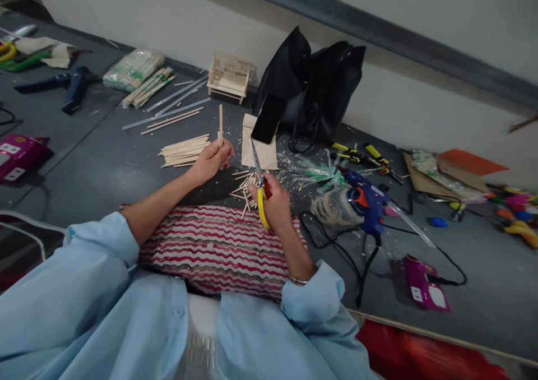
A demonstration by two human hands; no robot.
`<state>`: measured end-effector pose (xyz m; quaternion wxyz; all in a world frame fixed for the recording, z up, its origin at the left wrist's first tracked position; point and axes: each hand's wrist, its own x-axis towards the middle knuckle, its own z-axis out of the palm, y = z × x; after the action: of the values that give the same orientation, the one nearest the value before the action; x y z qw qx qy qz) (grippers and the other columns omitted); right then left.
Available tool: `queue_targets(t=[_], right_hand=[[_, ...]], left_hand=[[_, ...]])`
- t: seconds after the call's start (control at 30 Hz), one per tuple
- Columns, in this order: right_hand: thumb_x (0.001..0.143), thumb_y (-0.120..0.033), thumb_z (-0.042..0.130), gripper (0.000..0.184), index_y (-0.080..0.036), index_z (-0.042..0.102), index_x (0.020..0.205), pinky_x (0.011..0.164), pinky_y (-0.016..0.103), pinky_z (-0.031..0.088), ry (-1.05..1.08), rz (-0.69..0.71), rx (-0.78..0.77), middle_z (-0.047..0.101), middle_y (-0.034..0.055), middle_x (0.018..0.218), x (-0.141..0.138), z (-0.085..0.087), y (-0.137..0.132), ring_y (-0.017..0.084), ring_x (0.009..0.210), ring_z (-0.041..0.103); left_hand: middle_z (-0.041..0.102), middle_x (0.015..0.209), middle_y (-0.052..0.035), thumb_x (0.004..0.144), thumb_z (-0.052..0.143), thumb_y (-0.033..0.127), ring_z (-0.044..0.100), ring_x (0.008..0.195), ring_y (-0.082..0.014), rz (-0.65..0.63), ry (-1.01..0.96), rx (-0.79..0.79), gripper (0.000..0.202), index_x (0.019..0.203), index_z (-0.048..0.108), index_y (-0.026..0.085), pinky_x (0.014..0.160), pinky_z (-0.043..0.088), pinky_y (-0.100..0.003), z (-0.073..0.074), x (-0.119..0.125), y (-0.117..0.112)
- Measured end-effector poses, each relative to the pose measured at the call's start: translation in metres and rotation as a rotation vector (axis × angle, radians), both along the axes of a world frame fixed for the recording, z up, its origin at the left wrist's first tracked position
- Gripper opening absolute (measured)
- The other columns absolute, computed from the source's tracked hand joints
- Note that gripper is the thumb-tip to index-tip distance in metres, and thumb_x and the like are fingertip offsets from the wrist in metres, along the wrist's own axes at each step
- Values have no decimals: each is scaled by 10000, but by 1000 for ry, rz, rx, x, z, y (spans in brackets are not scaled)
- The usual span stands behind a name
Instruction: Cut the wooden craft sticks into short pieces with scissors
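My left hand [214, 158] is closed around thin wooden sticks [221, 119] held upright; one rises well above the other. A pair of scissors [261, 198] with yellow and red handles is in my right hand [275, 203], its blades pointing up and away from me. Beneath the blades lies a pile of short cut stick pieces [244, 188]. Longer wooden sticks [185, 150] lie in a bundle just left of my left hand. Beyond the scissors, a pale sheet [260, 157] carries a black phone [269, 118].
A small wooden model [229, 77] and black bag [311, 88] stand along the wall. To the right, a blue glue gun [370, 200] rests on a plastic bottle [336, 207], its cable trailing. Another glue gun [73, 83] lies left. A striped cushion [222, 245] is before me.
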<state>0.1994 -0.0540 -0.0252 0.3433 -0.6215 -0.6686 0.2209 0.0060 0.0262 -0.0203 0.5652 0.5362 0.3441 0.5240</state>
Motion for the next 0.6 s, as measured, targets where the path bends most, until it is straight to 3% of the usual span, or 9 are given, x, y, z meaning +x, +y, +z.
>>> queue_targets(t=[0.4,0.6], right_hand=[[843,-488,611,417,-183,656,1124,729,252,466,23,8,-16,694,42,890,-2,5,-1,168,786,625],[848,-469,597,471,-178,617,1217,632,227,414,11,51,-6,596,-22,743,-5,12,-7,111,608,487]], left_hand=[[344,546,73,876,598,554,359,475,-71,1,2,29,408,731,490,189,498,426,-214,-8,1,6],[406,623,41,907,552,513,374,520,-85,33,225,139,359,757,506,190,489,323,-214,0,-10,4]])
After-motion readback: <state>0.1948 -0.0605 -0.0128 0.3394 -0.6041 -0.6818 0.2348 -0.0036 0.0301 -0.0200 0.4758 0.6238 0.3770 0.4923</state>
